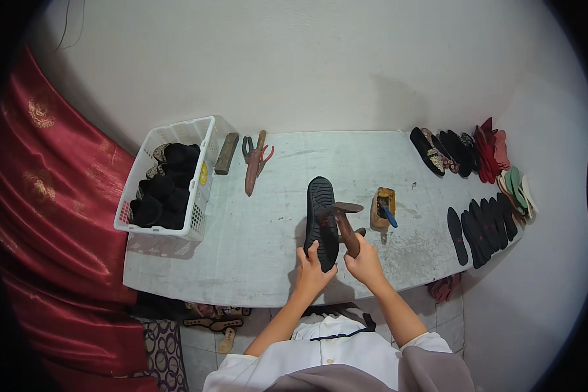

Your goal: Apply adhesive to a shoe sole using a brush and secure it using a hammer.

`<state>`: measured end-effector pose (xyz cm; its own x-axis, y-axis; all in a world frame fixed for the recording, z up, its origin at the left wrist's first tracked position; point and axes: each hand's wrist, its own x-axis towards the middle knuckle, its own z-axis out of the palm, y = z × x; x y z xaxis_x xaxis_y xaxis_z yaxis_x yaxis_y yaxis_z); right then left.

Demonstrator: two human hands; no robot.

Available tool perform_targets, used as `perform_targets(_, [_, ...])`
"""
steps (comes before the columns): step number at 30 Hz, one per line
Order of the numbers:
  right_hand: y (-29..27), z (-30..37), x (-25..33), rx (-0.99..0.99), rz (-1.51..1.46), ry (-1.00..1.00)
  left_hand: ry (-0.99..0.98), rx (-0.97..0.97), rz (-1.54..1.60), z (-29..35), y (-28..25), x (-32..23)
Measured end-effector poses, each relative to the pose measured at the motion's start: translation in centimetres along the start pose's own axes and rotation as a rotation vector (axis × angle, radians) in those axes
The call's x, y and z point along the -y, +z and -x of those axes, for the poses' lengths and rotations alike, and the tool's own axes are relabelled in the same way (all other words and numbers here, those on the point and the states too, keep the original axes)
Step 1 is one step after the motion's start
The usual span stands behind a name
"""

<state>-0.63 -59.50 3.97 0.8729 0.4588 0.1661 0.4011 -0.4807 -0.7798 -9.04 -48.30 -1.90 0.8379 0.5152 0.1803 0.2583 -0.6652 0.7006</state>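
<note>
A black shoe (320,208) lies sole-up in the middle of the grey worktable (255,261), toe pointing away from me. My left hand (311,270) presses on its near end, fingers over the heel. My right hand (364,261) grips the brown wooden handle of a hammer (346,225), whose dark metal head rests across the sole. Both forearms come up from the lower edge, in white sleeves.
A white basket (199,196) of black shoes stands at the left. Behind it lie a brown block (227,153), pliers (248,147) and a wooden tool (253,171). A glue pot with a blue brush (383,209) sits right of the shoe. Black soles (482,225) and finished shoes (445,151) line the right.
</note>
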Motion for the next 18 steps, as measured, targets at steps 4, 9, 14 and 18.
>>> perform_targets(4, [-0.9, 0.5, 0.8, -0.058, 0.141, -0.012, -0.04, 0.037, -0.075, 0.0, 0.1, -0.2])
perform_targets(9, [-1.3, 0.1, -0.2, 0.035, 0.18, -0.021, -0.039, 0.029, -0.053, -0.1, -0.5, -1.2])
perform_targets(14, [-1.7, 1.5, 0.7, -0.107, 0.183, -0.021, -0.107, 0.088, -0.095, 0.0, -1.0, -1.7])
perform_targets(18, [-2.2, 0.7, 1.1, 0.098, 0.388, 0.064, -0.058, 0.08, -0.019, -0.2, -1.5, -1.5])
